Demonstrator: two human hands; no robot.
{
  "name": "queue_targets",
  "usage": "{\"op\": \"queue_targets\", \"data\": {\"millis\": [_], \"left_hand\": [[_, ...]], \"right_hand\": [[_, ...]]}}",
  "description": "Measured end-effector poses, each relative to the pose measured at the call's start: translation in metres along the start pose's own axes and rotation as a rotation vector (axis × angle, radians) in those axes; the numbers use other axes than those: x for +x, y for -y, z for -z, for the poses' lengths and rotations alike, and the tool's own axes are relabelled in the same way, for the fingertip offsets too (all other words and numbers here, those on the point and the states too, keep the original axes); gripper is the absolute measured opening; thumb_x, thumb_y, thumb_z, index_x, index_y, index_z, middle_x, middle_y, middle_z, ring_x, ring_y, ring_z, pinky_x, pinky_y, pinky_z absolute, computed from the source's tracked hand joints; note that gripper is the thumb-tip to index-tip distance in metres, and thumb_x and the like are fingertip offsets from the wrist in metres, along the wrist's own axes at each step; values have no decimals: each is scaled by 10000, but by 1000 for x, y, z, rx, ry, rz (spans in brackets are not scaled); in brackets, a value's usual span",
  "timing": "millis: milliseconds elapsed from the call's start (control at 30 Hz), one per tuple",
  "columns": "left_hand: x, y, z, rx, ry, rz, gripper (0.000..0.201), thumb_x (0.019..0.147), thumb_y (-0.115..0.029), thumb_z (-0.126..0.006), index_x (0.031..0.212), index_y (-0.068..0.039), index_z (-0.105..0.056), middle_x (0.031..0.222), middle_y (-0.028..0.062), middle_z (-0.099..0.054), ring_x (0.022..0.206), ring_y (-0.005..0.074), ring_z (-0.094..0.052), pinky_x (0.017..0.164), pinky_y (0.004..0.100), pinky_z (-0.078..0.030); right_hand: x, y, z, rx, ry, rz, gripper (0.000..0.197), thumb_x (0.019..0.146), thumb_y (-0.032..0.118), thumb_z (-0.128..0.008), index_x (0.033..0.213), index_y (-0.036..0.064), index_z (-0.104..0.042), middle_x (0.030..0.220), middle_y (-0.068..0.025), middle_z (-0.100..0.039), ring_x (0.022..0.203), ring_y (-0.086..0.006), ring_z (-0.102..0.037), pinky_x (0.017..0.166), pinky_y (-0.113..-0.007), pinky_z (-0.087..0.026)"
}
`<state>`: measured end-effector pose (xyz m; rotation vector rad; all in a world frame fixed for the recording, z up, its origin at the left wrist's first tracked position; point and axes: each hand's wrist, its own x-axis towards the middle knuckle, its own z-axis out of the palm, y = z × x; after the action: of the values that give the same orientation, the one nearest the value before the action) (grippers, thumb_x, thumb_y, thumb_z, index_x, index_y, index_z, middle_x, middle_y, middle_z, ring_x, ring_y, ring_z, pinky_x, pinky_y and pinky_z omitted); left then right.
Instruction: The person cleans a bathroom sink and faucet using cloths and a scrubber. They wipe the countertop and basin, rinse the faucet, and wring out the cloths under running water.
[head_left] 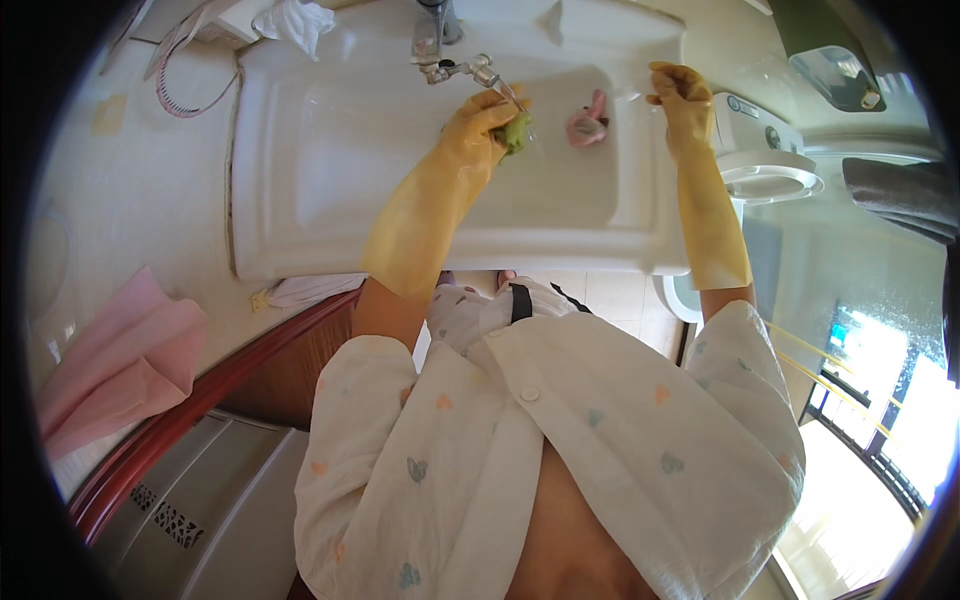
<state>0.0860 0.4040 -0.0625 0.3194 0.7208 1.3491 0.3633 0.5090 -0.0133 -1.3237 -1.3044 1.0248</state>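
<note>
Both my hands wear long yellow rubber gloves. My left hand [484, 118] is closed around a small, soft green bundle [516, 133], perhaps a cloth, beneath the tap [480, 70]. Thin water runs from the spout over it. Much of the bundle is hidden by my fingers. A crumpled pink piece [588, 124], cloth-like with a dark patch, lies in the basin to its right. Over the right rim of the white sink [640, 190], my right hand [684, 92] is raised with its fingers curled in. Whether anything is inside them does not show.
White crumpled cloth [294, 26] and a coiled pinkish hose [190, 95] lie at the upper left. A pink cloth [130, 365] drapes over the left counter. To the right stand a white toilet [770, 178] and a grey towel [900, 195]. A green bin [825, 55] is at the upper right.
</note>
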Motion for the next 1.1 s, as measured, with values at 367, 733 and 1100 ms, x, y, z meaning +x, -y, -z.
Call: {"op": "queue_targets", "data": {"millis": [367, 733, 1100], "left_hand": [[-8, 28, 146, 1434, -798, -104, 320, 869, -125, -698, 1172, -22, -687, 1108, 178, -716, 1093, 334, -664, 948, 394, -518], [1, 36, 70, 2042, -127, -386, 265, 824, -307, -778, 852, -47, -737, 889, 156, -707, 874, 363, -675, 813, 434, -540], [20, 1, 54, 275, -182, -18, 191, 881, -180, -705, 989, -23, -685, 900, 75, -736, 835, 225, -689, 760, 341, -532]], "right_hand": [[-43, -43, -62, -958, 482, 371, 277, 982, 200, -591, 1244, 162, -672, 1223, -145, -679, 1080, -331, -662, 931, -427, -538], [-49, -29, -88, -523, 670, -318, 207, 984, 192, -614, 1057, 10, -678, 912, -122, -748, 818, -203, -718, 738, -293, -567], [-18, 1, -48, -752, 368, 204, 219, 953, 243, -639, 1031, 66, -742, 897, -102, -752, 806, -212, -717, 726, -332, -549]]}}
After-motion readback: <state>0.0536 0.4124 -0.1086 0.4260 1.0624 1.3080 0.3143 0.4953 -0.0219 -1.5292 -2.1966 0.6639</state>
